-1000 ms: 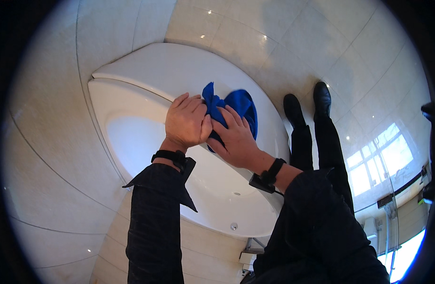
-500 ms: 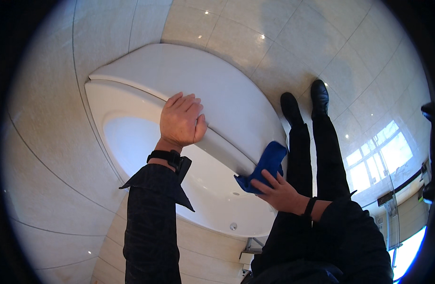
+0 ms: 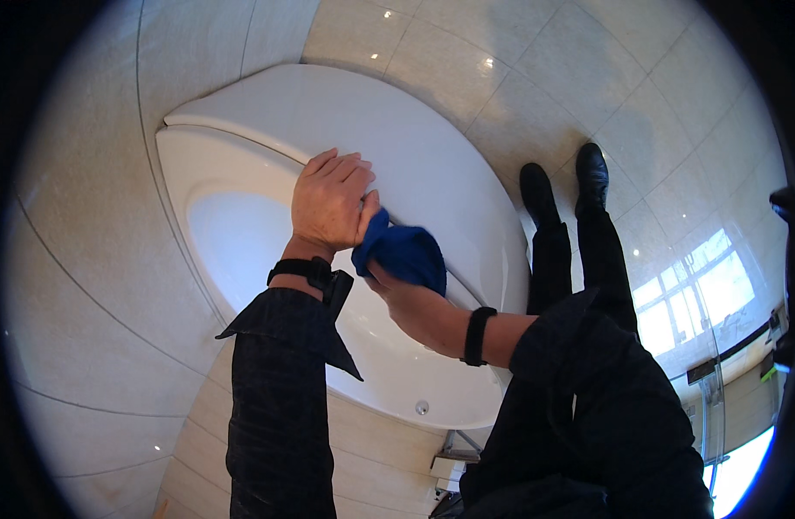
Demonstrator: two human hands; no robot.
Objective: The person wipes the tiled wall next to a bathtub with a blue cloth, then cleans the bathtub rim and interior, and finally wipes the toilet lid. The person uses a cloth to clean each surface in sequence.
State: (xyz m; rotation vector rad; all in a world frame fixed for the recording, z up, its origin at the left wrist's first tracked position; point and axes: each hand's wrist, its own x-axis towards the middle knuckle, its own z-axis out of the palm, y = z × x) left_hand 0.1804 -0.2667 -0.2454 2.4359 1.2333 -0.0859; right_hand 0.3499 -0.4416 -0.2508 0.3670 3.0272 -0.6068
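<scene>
A white bathtub (image 3: 211, 147) with a curved front panel (image 3: 389, 117) stretches across the middle of the view. My left hand (image 3: 328, 203) grips the tub's front rim, its fingers curled over the edge. A blue cloth (image 3: 408, 253) lies bunched on the same rim, right beside the left thumb. From the right, my right hand (image 3: 406, 303) reaches across the tub and presses the cloth on the rim; the cloth hides some of its fingers. Both wrists carry black bands.
A beige tiled wall (image 3: 86, 233) borders the tub on the left. Glossy floor tiles (image 3: 579, 52) lie beyond the front panel, with my black shoes (image 3: 592, 173) standing there. A round metal drain fitting (image 3: 421, 407) shows inside the tub. Glass panel (image 3: 713, 406) at lower right.
My right hand has carried the blue cloth leftward along the rim, from near the right end to beside the left hand. The left hand keeps its place on the rim.
</scene>
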